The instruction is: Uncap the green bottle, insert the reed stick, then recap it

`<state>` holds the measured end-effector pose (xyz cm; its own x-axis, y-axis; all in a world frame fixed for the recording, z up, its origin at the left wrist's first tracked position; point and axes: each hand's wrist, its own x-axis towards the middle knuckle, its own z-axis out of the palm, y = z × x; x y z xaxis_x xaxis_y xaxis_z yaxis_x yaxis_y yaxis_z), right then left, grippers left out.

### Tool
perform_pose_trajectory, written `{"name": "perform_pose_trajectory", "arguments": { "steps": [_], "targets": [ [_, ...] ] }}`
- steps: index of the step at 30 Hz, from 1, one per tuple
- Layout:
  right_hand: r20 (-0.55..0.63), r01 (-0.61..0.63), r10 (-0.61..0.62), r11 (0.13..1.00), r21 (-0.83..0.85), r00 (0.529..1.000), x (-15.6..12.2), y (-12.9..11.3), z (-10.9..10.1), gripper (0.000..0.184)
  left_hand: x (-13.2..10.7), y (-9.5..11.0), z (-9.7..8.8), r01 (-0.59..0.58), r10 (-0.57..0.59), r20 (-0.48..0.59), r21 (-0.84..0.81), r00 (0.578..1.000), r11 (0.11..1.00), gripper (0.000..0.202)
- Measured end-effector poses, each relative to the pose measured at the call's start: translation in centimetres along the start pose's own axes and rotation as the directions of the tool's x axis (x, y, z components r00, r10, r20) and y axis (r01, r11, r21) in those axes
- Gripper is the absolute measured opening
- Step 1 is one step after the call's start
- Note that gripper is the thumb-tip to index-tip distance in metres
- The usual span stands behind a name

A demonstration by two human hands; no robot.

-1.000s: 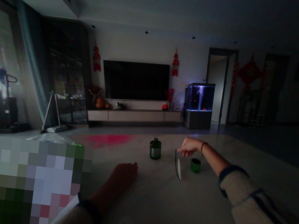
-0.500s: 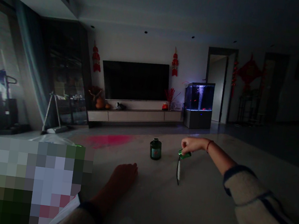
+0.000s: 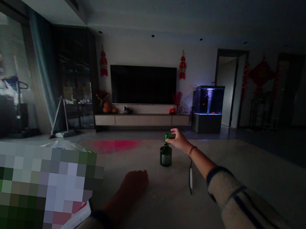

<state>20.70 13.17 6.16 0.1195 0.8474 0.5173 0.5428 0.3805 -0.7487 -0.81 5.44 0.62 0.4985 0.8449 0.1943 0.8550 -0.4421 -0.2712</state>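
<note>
Right hand (image 3: 177,139) pinches a green cap (image 3: 168,136) in its fingers, just above a dark green bottle (image 3: 165,156) standing upright on a pale table (image 3: 198,224); the bottle's contents cannot be seen. Left hand (image 3: 133,186) rests loosely curled on the table, nothing visible in its grip. Right of the bottle lies a white stick (image 3: 191,180) with a thin black cord (image 3: 190,174).

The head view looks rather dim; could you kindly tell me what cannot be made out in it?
Head view:
- dark green bottle: label too small and dim to read
- green cap: partly hidden by the right hand
- white stick: too small to identify
- lower left: things blurred by a pixelated patch
</note>
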Motion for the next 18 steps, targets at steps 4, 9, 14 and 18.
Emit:
{"name": "perform_pose_trajectory", "arguments": {
  "steps": [4, 9, 14, 18],
  "targets": [
    [0.070, 0.034, -0.029, 0.997, -0.066, 0.997, 0.0, 1.4, 1.7, 0.055, 0.2, -0.1, 0.4, -0.005, 0.005, -0.002, -0.005, 1.000, 1.000, 0.032],
    [0.177, -0.026, 0.009, 0.995, 0.095, 0.984, -1.5, 2.8, 2.0, 0.061, 0.3, -0.2, 0.7, -0.017, 0.017, -0.017, -0.019, 1.000, 1.000, 0.033],
    [0.286, -0.070, 0.042, 0.993, 0.090, 0.957, -2.9, 3.8, 2.5, 0.055, 0.2, -0.1, 0.5, -0.011, 0.010, -0.017, -0.034, 1.000, 0.999, 0.034],
    [0.389, -0.048, -0.007, 0.990, 0.129, 0.921, -3.8, 3.3, 2.2, 0.054, 0.2, -0.2, 0.8, 0.006, -0.008, -0.025, -0.046, 1.000, 0.999, 0.034]
  ]
}}
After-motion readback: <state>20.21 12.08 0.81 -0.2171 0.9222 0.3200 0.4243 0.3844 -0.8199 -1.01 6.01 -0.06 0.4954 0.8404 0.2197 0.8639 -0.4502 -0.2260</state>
